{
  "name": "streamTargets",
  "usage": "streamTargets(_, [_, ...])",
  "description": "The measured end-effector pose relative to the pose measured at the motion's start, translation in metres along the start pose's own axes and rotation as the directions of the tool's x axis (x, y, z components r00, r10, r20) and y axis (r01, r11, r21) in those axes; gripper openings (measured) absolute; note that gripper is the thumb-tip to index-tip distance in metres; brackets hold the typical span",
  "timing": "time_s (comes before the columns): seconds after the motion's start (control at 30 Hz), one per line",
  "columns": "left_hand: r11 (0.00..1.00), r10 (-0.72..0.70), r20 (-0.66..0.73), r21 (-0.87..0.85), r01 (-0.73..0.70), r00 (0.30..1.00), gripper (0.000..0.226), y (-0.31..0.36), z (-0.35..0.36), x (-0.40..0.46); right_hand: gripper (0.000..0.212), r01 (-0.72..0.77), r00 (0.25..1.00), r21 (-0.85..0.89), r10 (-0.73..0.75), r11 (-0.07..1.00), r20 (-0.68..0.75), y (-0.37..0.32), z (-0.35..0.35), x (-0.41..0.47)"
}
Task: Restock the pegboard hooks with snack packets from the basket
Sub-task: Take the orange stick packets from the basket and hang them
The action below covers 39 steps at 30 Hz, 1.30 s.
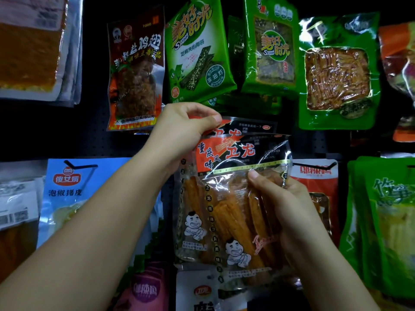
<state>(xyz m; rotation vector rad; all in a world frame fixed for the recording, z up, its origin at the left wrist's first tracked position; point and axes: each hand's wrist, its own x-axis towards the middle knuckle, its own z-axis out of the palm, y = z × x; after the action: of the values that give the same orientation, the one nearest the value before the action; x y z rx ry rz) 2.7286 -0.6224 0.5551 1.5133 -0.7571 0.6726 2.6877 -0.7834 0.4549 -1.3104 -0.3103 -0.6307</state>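
Note:
Two matching black-and-orange snack packets with clear windows showing orange strips are in front of the dark pegboard (94, 140). The front packet (233, 212) is gripped by my right hand (289, 207), thumb on its face just below the printed band. Behind it, the rear packet (249, 126) sticks up higher, and my left hand (182, 131) pinches its top left corner. No hook shows behind these two packets. The basket is out of view.
Hung packets surround my hands: a dark red one (134, 70) upper left, green ones (199, 48) (339, 70) above and to the right, a blue one (67, 198) on a black hook lower left, red (316, 187) and green (386, 221) packets lower right.

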Motion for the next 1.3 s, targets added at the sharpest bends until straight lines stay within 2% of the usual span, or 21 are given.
streamTargets(0.1, [0.999, -0.013, 0.027, 0.052, 0.012, 1.000, 0.012, -0.003, 0.000, 0.001, 0.045, 0.006, 1.000, -0.012, -0.006, 1.000, 0.001, 0.002, -0.001, -0.001])
streamTargets(0.4, [1.000, -0.016, 0.034, -0.001, 0.016, 0.999, 0.009, -0.010, -0.003, 0.005, 0.034, -0.032, 0.999, -0.009, 0.033, 0.999, 0.022, 0.004, -0.002, 0.006])
streamTargets(0.47, [0.998, 0.022, 0.019, 0.050, -0.023, 1.000, 0.012, -0.016, -0.001, 0.006, 0.027, -0.066, 0.997, 0.025, 0.065, 0.998, 0.039, 0.008, -0.003, 0.006])
streamTargets(0.53, [0.997, 0.035, -0.004, 0.075, -0.034, 0.999, 0.012, -0.025, 0.000, 0.006, 0.011, -0.065, 0.997, 0.020, 0.064, 0.998, 0.049, 0.015, -0.004, 0.007])
streamTargets(0.63, [0.998, -0.019, -0.010, 0.053, 0.020, 1.000, 0.007, -0.040, -0.002, 0.005, 0.010, -0.053, 0.998, -0.006, 0.053, 0.999, 0.023, 0.027, -0.003, 0.010])
streamTargets(0.7, [0.996, -0.087, -0.024, -0.036, 0.086, 0.996, 0.007, -0.047, -0.004, 0.005, 0.017, -0.053, 0.999, -0.010, 0.053, 0.999, 0.000, 0.034, -0.001, 0.012])
streamTargets(0.77, [0.983, -0.159, -0.035, -0.100, 0.155, 0.987, 0.013, -0.057, -0.005, 0.005, 0.015, -0.042, 0.999, -0.013, 0.042, 0.999, -0.014, 0.040, 0.000, 0.016])
streamTargets(0.87, [0.958, -0.268, -0.020, -0.113, 0.264, 0.963, 0.018, -0.077, -0.009, 0.005, 0.016, -0.045, 0.998, -0.044, 0.043, 0.998, -0.047, 0.053, 0.000, 0.021])
streamTargets(0.93, [0.943, -0.313, -0.003, -0.120, 0.311, 0.950, 0.010, -0.090, -0.011, 0.006, 0.017, -0.056, 0.995, -0.055, 0.051, 0.997, -0.086, 0.064, 0.000, 0.024])
streamTargets(1.0, [0.935, -0.328, 0.000, -0.145, 0.325, 0.945, 0.001, -0.099, -0.011, 0.008, 0.014, -0.056, 0.991, -0.034, 0.052, 0.998, -0.124, 0.075, 0.000, 0.028])
streamTargets(1.1, [0.946, -0.310, -0.050, -0.115, 0.303, 0.949, 0.007, -0.110, -0.006, 0.016, 0.011, -0.060, 0.983, -0.034, 0.053, 0.998, -0.174, 0.087, -0.001, 0.037])
streamTargets(1.3, [0.955, -0.297, -0.165, -0.063, 0.290, 0.941, 0.010, -0.135, 0.009, 0.032, 0.010, -0.116, 0.976, -0.010, 0.112, 0.993, -0.186, 0.103, -0.002, 0.066])
